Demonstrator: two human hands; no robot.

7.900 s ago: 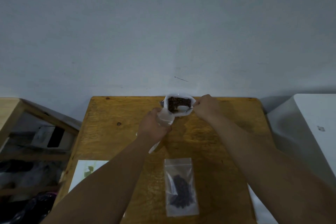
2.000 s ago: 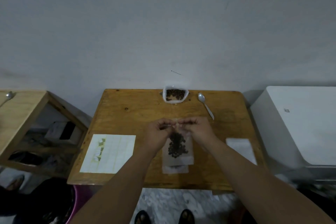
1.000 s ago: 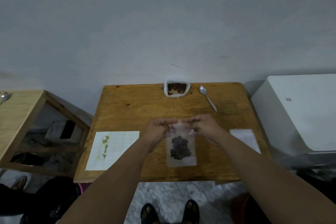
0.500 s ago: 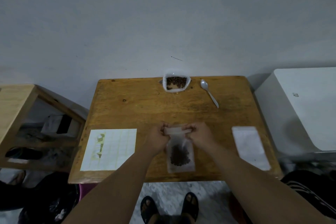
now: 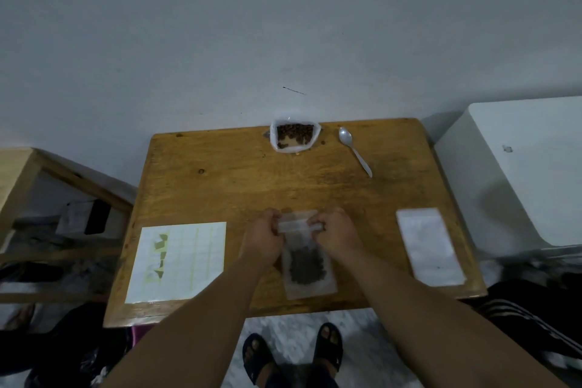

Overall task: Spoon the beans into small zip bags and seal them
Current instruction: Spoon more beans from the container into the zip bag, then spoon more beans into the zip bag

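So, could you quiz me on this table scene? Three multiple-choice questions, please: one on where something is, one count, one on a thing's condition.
1. Where is the spoon?
A) on the floor
B) on the table, right of the open sack of beans
C) in a drawer

2. How many hands grip the small bag?
A) none
B) one
C) two

3. What is in that small bag?
A) nothing
B) some dark beans, partly filling it
C) beans up to the brim

Answers:
1 B: the spoon lies flat on the wood beside the sack.
2 C: the left hand and right hand both pinch its top strip.
3 B: a dark clump sits in its lower part, with clear plastic above.
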